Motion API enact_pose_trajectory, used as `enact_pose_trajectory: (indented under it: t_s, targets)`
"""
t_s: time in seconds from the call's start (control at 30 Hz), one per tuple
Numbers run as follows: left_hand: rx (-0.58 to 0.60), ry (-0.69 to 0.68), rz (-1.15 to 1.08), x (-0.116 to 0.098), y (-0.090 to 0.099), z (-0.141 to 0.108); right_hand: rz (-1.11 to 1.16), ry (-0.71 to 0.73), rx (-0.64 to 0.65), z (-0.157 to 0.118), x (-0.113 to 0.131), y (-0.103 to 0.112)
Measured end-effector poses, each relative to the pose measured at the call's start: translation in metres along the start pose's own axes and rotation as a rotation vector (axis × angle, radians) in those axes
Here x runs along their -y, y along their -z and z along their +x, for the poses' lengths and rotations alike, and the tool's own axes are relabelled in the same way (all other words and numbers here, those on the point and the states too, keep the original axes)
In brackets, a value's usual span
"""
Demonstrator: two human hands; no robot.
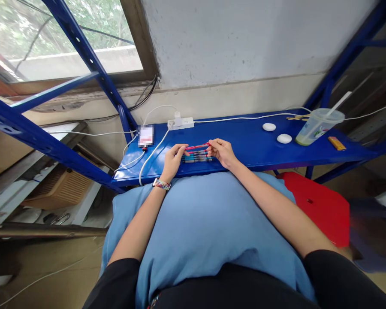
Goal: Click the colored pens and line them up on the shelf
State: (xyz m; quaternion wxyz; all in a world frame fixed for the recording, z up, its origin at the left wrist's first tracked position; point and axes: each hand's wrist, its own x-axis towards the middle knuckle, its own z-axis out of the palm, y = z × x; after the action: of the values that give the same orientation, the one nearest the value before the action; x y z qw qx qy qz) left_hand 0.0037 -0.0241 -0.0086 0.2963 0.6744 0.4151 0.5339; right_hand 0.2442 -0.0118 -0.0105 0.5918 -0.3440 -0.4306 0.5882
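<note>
A red pen (pixel 197 146) is held level above the blue shelf, one end pinched in my left hand (pixel 173 161) and the other in my right hand (pixel 222 153). Directly below and nearer to me, several blue and grey pens (pixel 197 159) lie side by side in a row on the shelf top, between my two hands. The fingers of both hands partly cover the ends of the row. A multicoloured band is around my left wrist.
The blue shelf (pixel 244 148) holds a white power strip (pixel 183 123) with cables, a phone-like object (pixel 146 135), two white oval objects (pixel 284 138), a lidded plastic cup (pixel 320 126) with a straw and a yellow packet (pixel 336 143). A blue cushion (pixel 206 219) covers my lap; a red stool (pixel 321 206) stands right.
</note>
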Motion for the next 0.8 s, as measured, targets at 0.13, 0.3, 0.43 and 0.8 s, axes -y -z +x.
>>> enact_pose_trajectory:
  t_s: [0.13, 0.3, 0.43, 0.8]
  targets:
    - [-0.022, -0.058, -0.005, 0.0001, -0.0005, 0.0003, 0.006, 0.007, 0.015, 0.0008, -0.0017, 0.0006]
    - [-0.047, 0.012, 0.028, -0.0004, 0.0002, 0.0016, 0.011, 0.017, 0.024, 0.0023, -0.0027, 0.0015]
    - [-0.047, 0.021, 0.086, -0.0021, 0.0006, 0.0016, 0.024, 0.011, 0.016, 0.0023, -0.0009, 0.0013]
    - [-0.094, -0.072, 0.087, 0.0012, -0.0003, -0.0002, 0.140, -0.092, 0.001, 0.0002, 0.0070, -0.0010]
